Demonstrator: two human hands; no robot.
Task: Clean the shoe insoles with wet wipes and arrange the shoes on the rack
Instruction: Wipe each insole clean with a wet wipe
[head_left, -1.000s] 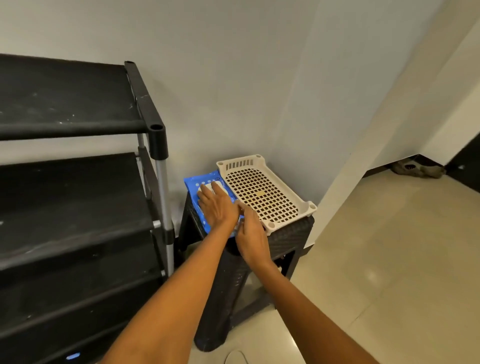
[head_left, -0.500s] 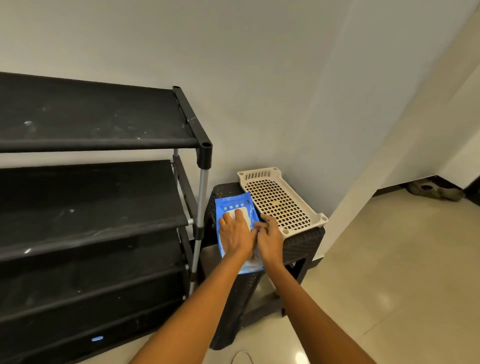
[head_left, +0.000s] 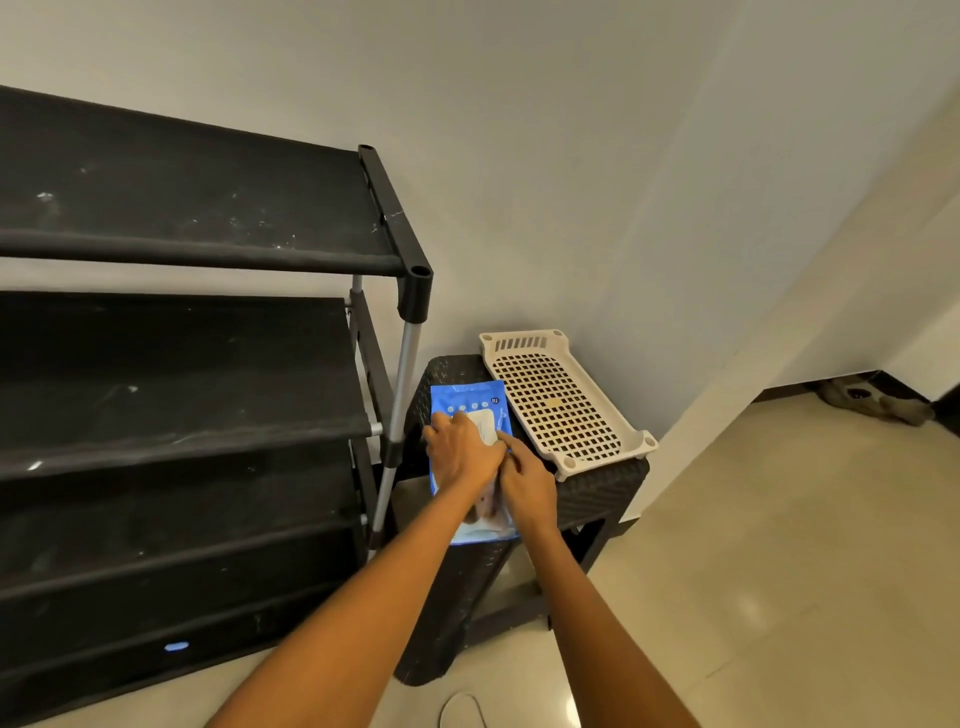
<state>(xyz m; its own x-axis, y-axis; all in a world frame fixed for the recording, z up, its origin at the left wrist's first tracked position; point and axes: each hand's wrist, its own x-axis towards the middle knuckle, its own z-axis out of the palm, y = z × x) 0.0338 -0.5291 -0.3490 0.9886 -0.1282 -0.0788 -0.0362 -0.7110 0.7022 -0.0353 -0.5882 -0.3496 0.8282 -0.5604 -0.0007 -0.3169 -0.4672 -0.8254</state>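
Blue wipes pack (head_left: 470, 400) on stool (head_left: 602, 493) under both hands (head_left: 493, 462).

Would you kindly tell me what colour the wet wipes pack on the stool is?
The wet wipes pack is blue with a white flap, seen in the head view.

My wipes pack (head_left: 470, 402) is bright blue with small white dots along the top edge and a white flap in the middle; the lower part has a pale picture, too blurred to tell. Stool (head_left: 602, 493) under it is black with a woven texture. Tray (head_left: 558, 400) is cream, grid of square holes, slots at one end. Shoe rack (head_left: 208, 218) has black shelves flecked with white specks, black corner joints, silver poles. Wall (head_left: 519, 130) grey-white. Floor (head_left: 779, 571) glossy beige tile.
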